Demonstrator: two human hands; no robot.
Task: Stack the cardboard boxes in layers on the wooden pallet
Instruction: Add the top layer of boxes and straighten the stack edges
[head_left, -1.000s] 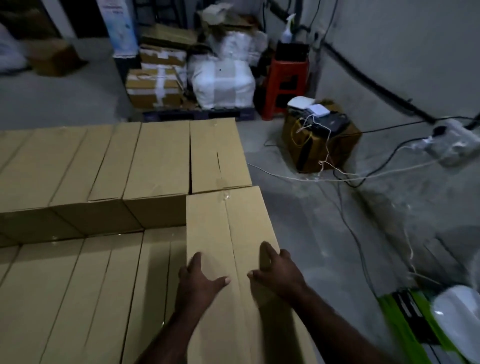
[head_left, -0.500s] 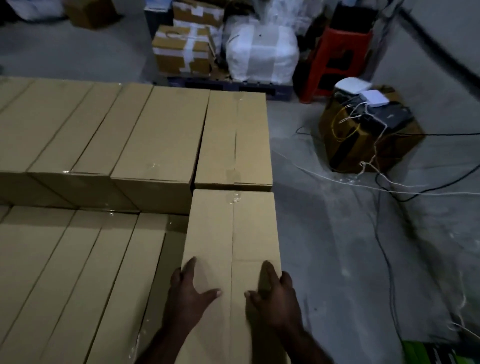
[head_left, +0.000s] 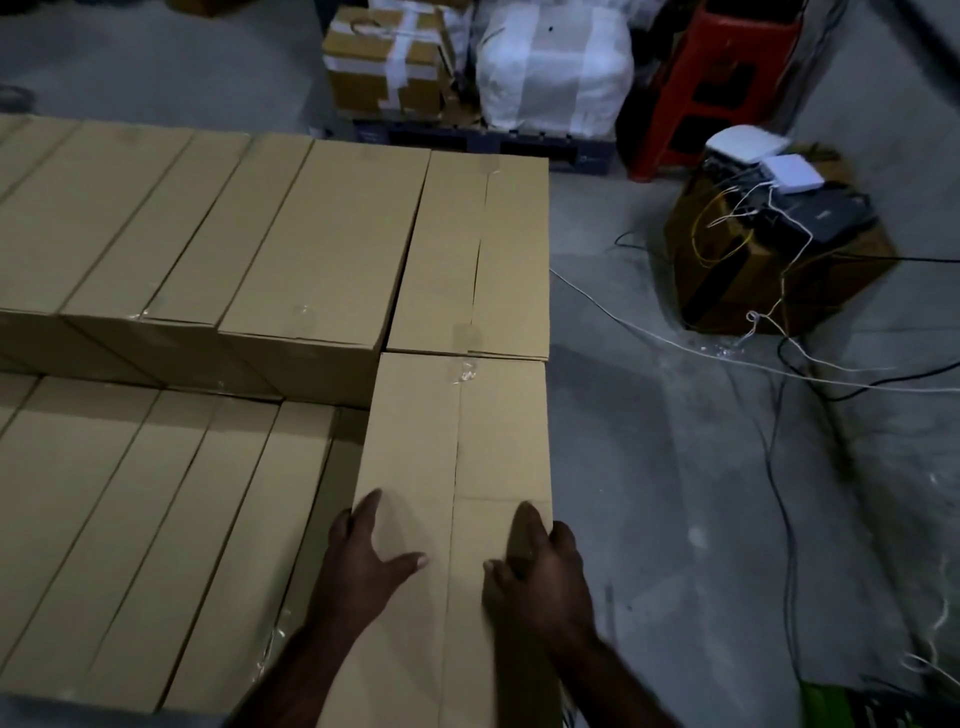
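Resting atop the box (head_left: 460, 436): left hand (head_left: 358, 566), right hand (head_left: 543, 577).

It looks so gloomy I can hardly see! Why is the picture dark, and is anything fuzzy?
Head view: dim light leaves the floor grey and murky; the left hand and right hand cast soft shadows on the box; the tape glints slightly; the cables at the right look smeared.
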